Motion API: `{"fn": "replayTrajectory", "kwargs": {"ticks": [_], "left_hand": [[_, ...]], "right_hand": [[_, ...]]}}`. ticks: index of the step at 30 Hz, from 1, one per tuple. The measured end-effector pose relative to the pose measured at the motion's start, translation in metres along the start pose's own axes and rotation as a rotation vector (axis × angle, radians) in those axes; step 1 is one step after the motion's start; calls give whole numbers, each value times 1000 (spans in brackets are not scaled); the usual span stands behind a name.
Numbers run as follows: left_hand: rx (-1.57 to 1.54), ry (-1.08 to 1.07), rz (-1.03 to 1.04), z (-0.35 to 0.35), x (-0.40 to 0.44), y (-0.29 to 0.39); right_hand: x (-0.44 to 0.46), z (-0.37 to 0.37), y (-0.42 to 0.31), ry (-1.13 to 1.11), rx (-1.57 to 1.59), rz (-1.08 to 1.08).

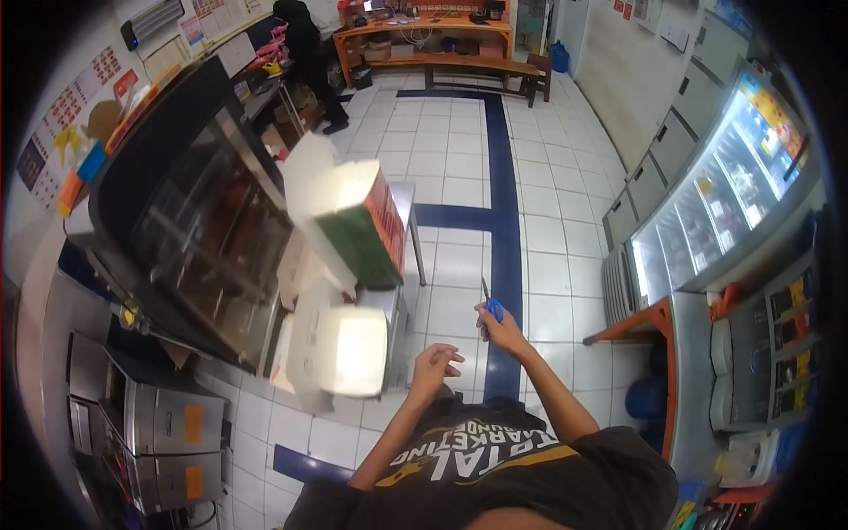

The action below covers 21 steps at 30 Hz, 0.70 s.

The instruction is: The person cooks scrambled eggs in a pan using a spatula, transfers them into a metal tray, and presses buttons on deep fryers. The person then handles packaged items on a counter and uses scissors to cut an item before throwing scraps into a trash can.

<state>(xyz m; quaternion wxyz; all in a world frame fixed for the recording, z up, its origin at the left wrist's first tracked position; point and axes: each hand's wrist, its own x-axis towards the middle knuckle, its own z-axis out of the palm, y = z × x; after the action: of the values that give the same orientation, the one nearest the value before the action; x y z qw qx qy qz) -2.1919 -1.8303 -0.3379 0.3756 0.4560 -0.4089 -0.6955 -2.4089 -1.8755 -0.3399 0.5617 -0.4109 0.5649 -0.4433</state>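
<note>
My right hand [500,330] is closed around the blue handles of a pair of scissors [495,309], whose blade points up and away from me. To its left, my left hand [435,364] hovers in front of my shirt, holding nothing, with the fingers loosely bent and a little apart. Nearest to it on the left is an open white carton [360,352]. Behind that carton stands a taller box [362,243] with green and red sides and its pale flaps up. Neither hand touches the boxes.
A glass-fronted display case [216,230] stands at left, beside a metal table [406,208] bearing the boxes. On the right are a lit display fridge [707,194] and an orange-legged counter [640,322]. A person in dark clothes [305,53] stands at back left; a wooden bench [481,69] is behind.
</note>
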Motion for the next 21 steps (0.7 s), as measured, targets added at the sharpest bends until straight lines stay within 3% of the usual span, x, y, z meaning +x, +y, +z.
{"fn": "replayTrajectory", "kwargs": {"ticks": [6,9,14,16,21], "left_hand": [[110,-136,54,-3,80,45],[151,-97,41,-3,105,63],[198,163,-21,-6,167,73],[152,379,-65,1,190,80],[-19,627,-63,31,240,112]], "right_hand": [[204,-2,-49,118,-633,-481],[299,27,-77,93,-852,-562],[460,96,-70,-143,-1143,-657],[494,118,-68,-257,-1280,-654],[539,138,-83,-416,-1186,-661]]}}
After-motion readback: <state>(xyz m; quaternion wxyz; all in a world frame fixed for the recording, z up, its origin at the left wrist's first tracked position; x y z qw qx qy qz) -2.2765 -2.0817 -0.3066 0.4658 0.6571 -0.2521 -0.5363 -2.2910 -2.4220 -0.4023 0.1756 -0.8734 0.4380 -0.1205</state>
